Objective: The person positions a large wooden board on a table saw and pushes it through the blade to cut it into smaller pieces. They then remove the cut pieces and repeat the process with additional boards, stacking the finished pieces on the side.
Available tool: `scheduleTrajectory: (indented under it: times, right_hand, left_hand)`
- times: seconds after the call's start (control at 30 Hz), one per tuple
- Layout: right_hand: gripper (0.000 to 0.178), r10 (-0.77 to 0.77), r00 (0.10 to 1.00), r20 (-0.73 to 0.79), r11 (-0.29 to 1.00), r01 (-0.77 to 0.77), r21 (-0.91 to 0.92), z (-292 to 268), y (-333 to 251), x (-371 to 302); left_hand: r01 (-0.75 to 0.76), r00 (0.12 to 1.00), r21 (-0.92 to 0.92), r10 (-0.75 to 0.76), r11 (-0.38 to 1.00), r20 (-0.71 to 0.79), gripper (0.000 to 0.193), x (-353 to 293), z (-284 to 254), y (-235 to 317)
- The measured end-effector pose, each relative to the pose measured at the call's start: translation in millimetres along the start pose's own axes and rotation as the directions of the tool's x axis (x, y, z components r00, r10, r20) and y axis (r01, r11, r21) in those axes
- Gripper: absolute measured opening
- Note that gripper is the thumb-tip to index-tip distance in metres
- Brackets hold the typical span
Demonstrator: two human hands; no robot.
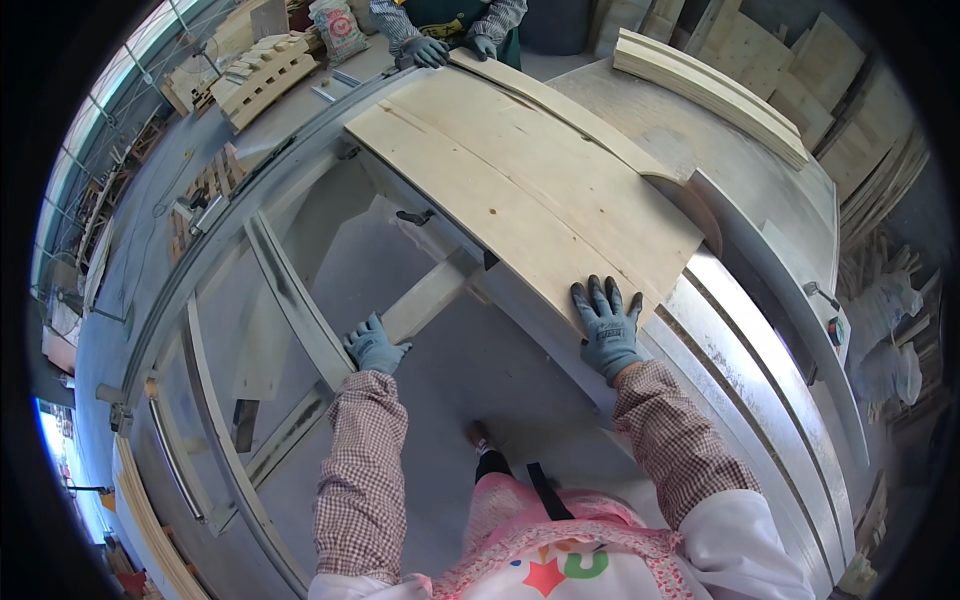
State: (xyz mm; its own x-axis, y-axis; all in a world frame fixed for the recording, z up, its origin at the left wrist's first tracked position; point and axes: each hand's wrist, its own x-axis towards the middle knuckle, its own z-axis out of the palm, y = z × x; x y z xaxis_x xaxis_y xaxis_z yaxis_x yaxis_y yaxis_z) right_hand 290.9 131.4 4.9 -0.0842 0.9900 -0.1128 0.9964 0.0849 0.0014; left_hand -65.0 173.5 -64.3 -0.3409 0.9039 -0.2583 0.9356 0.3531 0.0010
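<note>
A wide pale plywood board [520,190] lies across a grey metal saw table [740,330]. My right hand [607,325], in a grey glove, rests flat with spread fingers on the board's near end. My left hand [373,346], also gloved, grips a grey metal rail of the table frame [300,300] with its fingers curled around it. At the board's far end another person's two gloved hands [450,48] hold its edge. A narrow cut strip [560,105] lies beside the board on the right.
A stack of long pale boards [715,90] lies on the table's far right. More plywood sheets [800,70] lean behind it. Wooden pallets [262,75] and a printed sack [338,28] sit on the concrete floor at the upper left.
</note>
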Motion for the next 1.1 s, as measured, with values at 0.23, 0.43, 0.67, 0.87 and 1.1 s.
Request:
scheduleTrajectory:
  times: [0.23, 0.43, 0.67, 0.87, 1.1]
  right_hand:
    - [0.082, 0.053, 0.998, -0.016, 0.998, -0.053, 0.032, 12.9, -16.7, -4.7]
    - [0.089, -0.001, 0.994, -0.11, 1.0, 0.002, 0.015, 50.4, -52.2, -10.1]
    - [0.089, -0.064, 0.994, -0.091, 0.994, 0.056, -0.09, 38.2, -29.4, -50.0]
    - [0.087, -0.051, 0.997, -0.065, 0.998, 0.054, 0.044, 22.9, -13.1, -41.2]
    - [0.076, -0.087, 0.995, -0.051, 0.991, 0.092, 0.102, 4.5, -7.9, -27.8]
  left_hand:
    - [-0.006, 1.0, 0.008, 0.006, 1.0, 0.026, 0.091, 12.9, -2.6, -5.5]
    - [-0.022, 1.0, -0.021, 0.021, 1.0, -0.008, 0.09, 82.3, 2.9, -25.7]
    - [-0.028, 0.999, -0.025, 0.027, 0.999, -0.017, 0.09, 87.5, -12.6, -20.5]
    - [-0.048, 0.999, -0.054, 0.049, 0.997, 0.018, 0.092, 91.6, -26.0, -8.4]
    - [-0.117, 0.993, 0.004, 0.117, 0.993, -0.003, 0.091, 109.9, -26.9, -14.6]
